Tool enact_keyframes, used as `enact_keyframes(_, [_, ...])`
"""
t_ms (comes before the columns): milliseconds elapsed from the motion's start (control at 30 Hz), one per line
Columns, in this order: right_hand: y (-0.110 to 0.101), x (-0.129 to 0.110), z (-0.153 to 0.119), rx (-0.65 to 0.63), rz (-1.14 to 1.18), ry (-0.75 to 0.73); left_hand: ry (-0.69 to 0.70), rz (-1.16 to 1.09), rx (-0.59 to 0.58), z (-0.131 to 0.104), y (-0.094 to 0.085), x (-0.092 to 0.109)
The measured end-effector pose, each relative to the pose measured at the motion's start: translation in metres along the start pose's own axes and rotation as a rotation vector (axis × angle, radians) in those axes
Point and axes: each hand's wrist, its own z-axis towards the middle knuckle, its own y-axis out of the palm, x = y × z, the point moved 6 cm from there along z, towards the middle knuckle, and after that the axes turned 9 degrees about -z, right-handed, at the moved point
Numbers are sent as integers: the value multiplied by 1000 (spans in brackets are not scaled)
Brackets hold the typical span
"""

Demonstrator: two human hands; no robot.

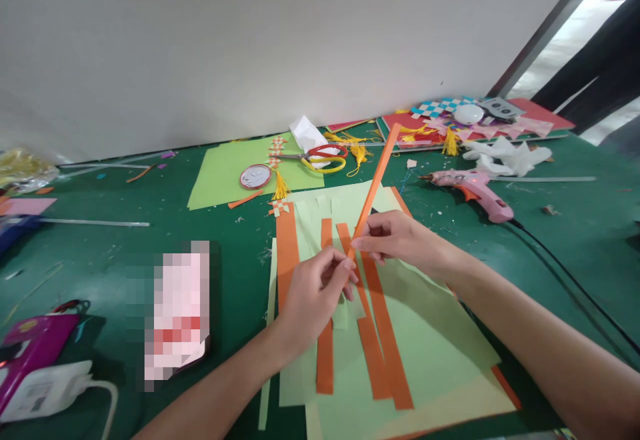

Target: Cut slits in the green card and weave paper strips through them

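Person's left hand and right hand: both bare, slender fingers, nail detail too small to tell. Left forearm and right forearm: bare too, slim, smooth outline, narrowing toward bare wrists. Right forearm visible over longer stretch than left.

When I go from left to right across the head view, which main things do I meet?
Purple device, pixelated pink item, red-rimmed disc, left hand, right hand, pink glue gun.
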Motion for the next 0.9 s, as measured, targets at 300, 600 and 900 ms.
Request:
enact_keyframes(300, [7, 0, -1, -10, 14, -9, -6, -10, 7, 1, -1, -2])
enact_keyframes(600, [10, 4, 0, -27, -13, -21, 13, -8, -3, 1, 0, 1])
enact_keyframes(900, [1, -5, -2, 25, 11, 12, -6, -15, -2, 0, 1, 1])
